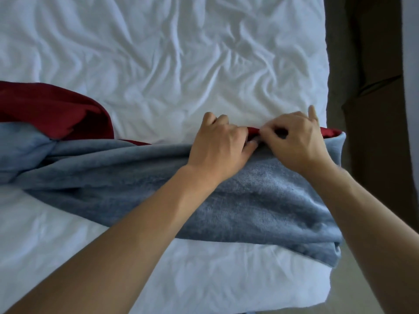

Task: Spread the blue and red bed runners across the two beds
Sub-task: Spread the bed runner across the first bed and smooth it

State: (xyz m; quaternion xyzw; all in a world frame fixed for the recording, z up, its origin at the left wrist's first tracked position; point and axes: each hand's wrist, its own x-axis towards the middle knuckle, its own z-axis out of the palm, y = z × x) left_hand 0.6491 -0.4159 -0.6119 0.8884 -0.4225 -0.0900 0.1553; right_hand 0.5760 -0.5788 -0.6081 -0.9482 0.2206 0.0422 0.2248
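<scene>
A blue bed runner lies bunched across a white bed, from the left edge to the right side, where it hangs over. A red runner sits partly under it, a large fold showing at the left and a thin strip at the right. My left hand and my right hand meet at the far edge of the blue runner. Both have curled fingers pinching the fabric edge where red and blue meet. Which layer each finger holds is hidden.
The white sheet is wrinkled above and below the runners. The bed's right edge drops to a dark gap with brown furniture beside it. Pale floor shows at the lower right.
</scene>
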